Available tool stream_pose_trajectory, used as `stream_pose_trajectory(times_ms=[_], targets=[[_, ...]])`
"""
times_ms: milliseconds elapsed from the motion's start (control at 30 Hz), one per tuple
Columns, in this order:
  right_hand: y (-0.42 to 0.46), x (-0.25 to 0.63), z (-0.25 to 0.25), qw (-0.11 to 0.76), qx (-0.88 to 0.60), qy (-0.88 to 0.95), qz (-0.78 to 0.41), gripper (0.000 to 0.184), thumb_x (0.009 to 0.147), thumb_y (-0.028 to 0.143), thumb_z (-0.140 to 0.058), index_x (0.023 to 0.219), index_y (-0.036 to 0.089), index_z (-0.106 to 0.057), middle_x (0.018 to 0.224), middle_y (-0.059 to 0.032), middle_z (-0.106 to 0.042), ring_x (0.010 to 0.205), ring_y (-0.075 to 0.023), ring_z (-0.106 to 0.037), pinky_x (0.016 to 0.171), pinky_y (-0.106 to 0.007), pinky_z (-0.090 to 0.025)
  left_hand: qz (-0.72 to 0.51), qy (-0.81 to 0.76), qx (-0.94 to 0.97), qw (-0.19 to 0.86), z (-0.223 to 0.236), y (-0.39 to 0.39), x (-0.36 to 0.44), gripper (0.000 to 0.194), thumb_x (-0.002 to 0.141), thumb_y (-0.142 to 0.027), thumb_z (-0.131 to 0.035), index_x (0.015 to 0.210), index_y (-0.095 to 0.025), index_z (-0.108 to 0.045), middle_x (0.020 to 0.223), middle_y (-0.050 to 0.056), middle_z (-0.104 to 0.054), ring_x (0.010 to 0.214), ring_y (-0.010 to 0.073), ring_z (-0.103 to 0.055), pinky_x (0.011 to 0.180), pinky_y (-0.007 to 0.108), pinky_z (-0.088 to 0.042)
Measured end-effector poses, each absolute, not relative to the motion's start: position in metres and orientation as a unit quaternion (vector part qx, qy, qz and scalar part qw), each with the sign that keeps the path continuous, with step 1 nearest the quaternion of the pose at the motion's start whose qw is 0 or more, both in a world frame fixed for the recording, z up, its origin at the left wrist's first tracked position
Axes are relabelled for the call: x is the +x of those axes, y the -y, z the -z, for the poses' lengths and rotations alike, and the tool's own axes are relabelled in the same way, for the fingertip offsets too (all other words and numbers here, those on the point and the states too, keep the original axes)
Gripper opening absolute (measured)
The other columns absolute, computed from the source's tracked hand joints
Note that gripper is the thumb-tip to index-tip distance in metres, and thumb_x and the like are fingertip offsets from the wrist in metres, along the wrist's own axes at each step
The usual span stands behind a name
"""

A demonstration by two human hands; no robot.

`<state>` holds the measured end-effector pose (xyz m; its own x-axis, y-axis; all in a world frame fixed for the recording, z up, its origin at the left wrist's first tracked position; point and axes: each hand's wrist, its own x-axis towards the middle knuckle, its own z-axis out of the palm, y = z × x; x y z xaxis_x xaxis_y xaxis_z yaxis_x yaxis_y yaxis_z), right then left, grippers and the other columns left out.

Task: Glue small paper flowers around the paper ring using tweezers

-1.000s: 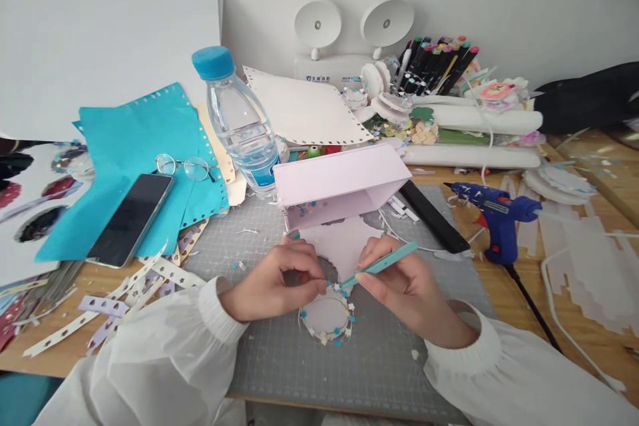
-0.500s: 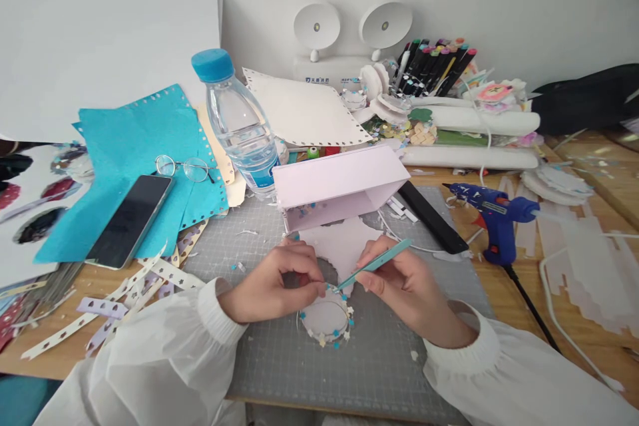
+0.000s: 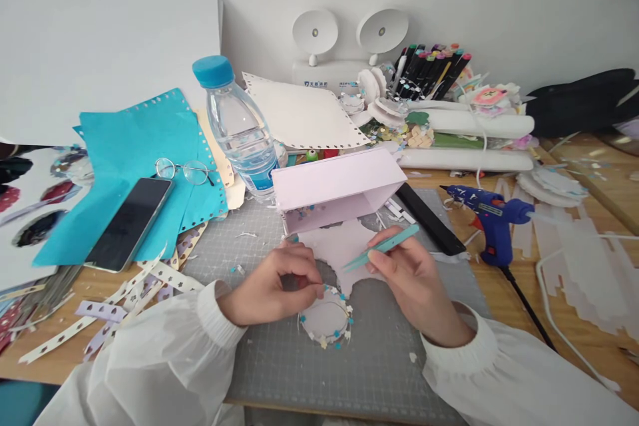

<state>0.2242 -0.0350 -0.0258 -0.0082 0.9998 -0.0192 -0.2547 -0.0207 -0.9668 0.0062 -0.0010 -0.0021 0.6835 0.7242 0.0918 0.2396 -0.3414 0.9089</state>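
My left hand point(image 3: 282, 281) pinches the upper left edge of a round white paper piece point(image 3: 324, 319). Small blue and cream star shapes and a thin wire loop run around that piece's rim, which lies on a grey cutting mat point(image 3: 379, 373). In my right hand point(image 3: 419, 279) is a pair of teal tweezers point(image 3: 382, 247), tips pointing down and left, apart from the round piece. Beneath the tweezers lies a pale paper sheet with a wavy edge point(image 3: 344, 246). Just behind stands an open pale lilac box point(image 3: 339, 181) on its side, with small confetti inside.
A water bottle point(image 3: 242, 133) stands behind the box's left side. At right are a blue glue gun point(image 3: 492, 216) with its cord and a black bar point(image 3: 429, 219). A phone point(image 3: 130, 223), glasses point(image 3: 184, 171), blue paper point(image 3: 140, 133) and punched strips point(image 3: 124, 299) lie at left.
The tweezers have moved up and right, off the round piece's rim, with my right hand. My left hand stays at the rim. The view has shifted slightly.
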Motion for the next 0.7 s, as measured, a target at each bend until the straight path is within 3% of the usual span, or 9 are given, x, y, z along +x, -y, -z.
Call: stream_pose_trajectory(times_ms=[133, 333, 433, 533, 600, 700], targets=[[0.030, 0.225, 0.022, 0.609, -0.443, 0.343, -0.561, 0.018, 0.074, 0.032, -0.075, 0.083, 0.024, -0.062, 0.079, 0.0031, -0.052, 0.064, -0.0082, -0.051, 0.062, -0.024, -0.043, -0.249, -0.314, 0.790, 0.465, 0.002, 0.003, 0.006, 0.022, 0.085, -0.018, -0.057, 0.069, -0.010, -0.070, 0.063, 0.004, -0.058, 0.063, 0.0126, -0.050, 0.067, 0.027, -0.038], [0.025, 0.227, 0.020, 0.619, -0.449, 0.317, -0.561, 0.024, 0.070, 0.029, -0.078, 0.073, 0.022, -0.056, 0.068, 0.0039, -0.055, 0.064, -0.0095, -0.051, 0.064, -0.024, -0.041, -0.254, -0.356, 0.775, 0.456, 0.000, 0.002, 0.004, 0.030, 0.092, -0.025, -0.047, 0.096, -0.011, -0.073, 0.079, 0.009, -0.065, 0.071, 0.0151, -0.056, 0.063, 0.025, -0.040], [0.023, 0.228, 0.021, 0.604, -0.447, 0.295, -0.590, 0.024, 0.071, 0.029, -0.077, 0.072, 0.022, -0.054, 0.061, 0.0044, -0.054, 0.062, -0.0097, -0.050, 0.063, -0.023, -0.039, -0.216, -0.387, 0.776, 0.448, -0.005, -0.003, -0.003, 0.030, 0.089, -0.028, -0.050, 0.078, -0.009, -0.071, 0.067, 0.005, -0.060, 0.059, 0.0114, -0.048, 0.052, 0.022, -0.034], [0.022, 0.228, 0.021, 0.599, -0.440, 0.274, -0.611, 0.025, 0.071, 0.029, -0.077, 0.070, 0.021, -0.054, 0.059, 0.0046, -0.053, 0.061, -0.0096, -0.049, 0.061, -0.023, -0.038, -0.066, -0.374, 0.741, 0.553, -0.012, -0.009, -0.014, 0.032, 0.084, -0.034, -0.056, 0.063, -0.011, -0.064, 0.052, -0.001, -0.047, 0.047, 0.0076, -0.037, 0.043, 0.020, -0.026], [0.021, 0.228, 0.022, 0.600, -0.436, 0.272, -0.613, 0.024, 0.072, 0.028, -0.076, 0.070, 0.021, -0.053, 0.058, 0.0047, -0.053, 0.061, -0.0095, -0.048, 0.061, -0.023, -0.037, 0.063, -0.345, 0.672, 0.653, -0.015, -0.011, -0.020, 0.027, 0.079, -0.037, -0.062, 0.070, -0.012, -0.067, 0.050, -0.002, -0.049, 0.042, 0.0069, -0.038, 0.038, 0.018, -0.029], [0.021, 0.228, 0.022, 0.597, -0.436, 0.280, -0.612, 0.024, 0.072, 0.028, -0.076, 0.070, 0.021, -0.054, 0.058, 0.0045, -0.054, 0.061, -0.0097, -0.048, 0.061, -0.023, -0.037, 0.118, -0.334, 0.614, 0.706, -0.016, -0.010, -0.022, 0.021, 0.075, -0.034, -0.065, 0.075, -0.013, -0.068, 0.052, -0.002, -0.054, 0.041, 0.0079, -0.044, 0.036, 0.017, -0.035]])
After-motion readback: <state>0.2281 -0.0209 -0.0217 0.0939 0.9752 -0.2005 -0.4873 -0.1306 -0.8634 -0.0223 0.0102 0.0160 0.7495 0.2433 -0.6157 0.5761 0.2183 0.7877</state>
